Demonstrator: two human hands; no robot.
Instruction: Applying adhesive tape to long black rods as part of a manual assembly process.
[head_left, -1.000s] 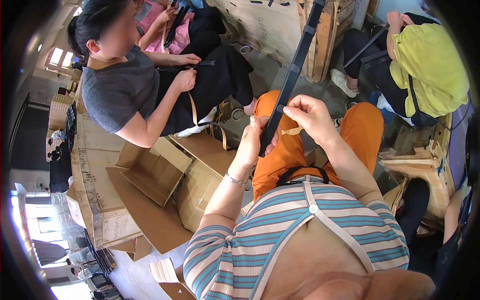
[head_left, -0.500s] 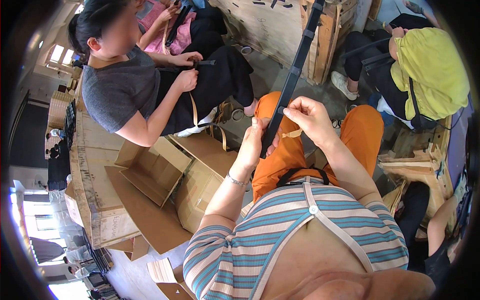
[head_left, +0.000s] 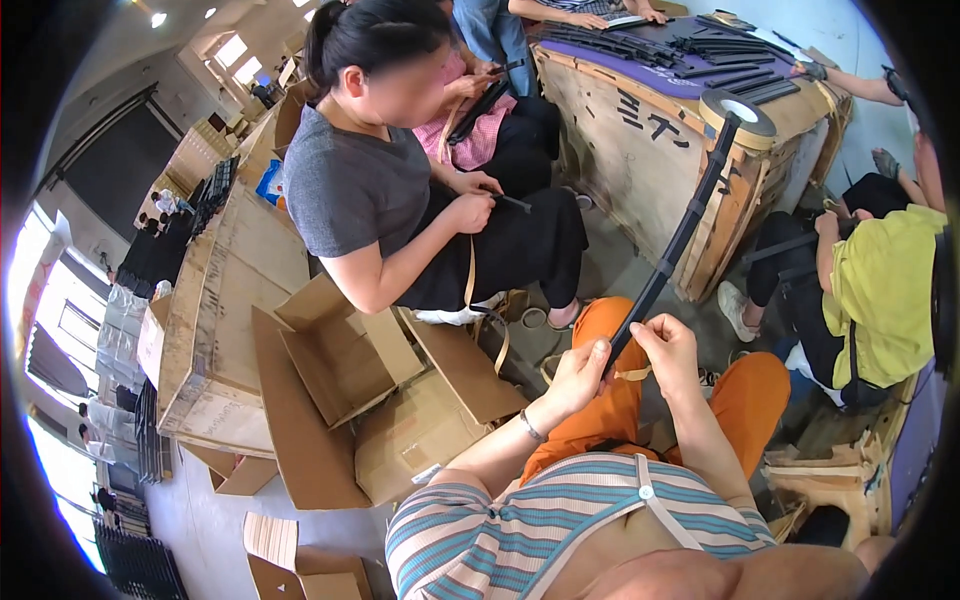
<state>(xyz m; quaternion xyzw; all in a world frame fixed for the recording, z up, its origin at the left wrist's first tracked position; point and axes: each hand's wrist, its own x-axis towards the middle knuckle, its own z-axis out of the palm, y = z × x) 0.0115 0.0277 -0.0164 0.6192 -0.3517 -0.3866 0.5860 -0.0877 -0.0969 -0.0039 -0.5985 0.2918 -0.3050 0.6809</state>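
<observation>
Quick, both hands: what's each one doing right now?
Left hand: closed on the long black strip.
Right hand: closed, pinching the same strip and tan tape.

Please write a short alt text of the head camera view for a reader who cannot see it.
A person's left hand and right hand hold a long black ribbed strip over orange trousers, tan tape at the grip. A grey-shirted co-worker sits beside open cardboard boxes.
</observation>
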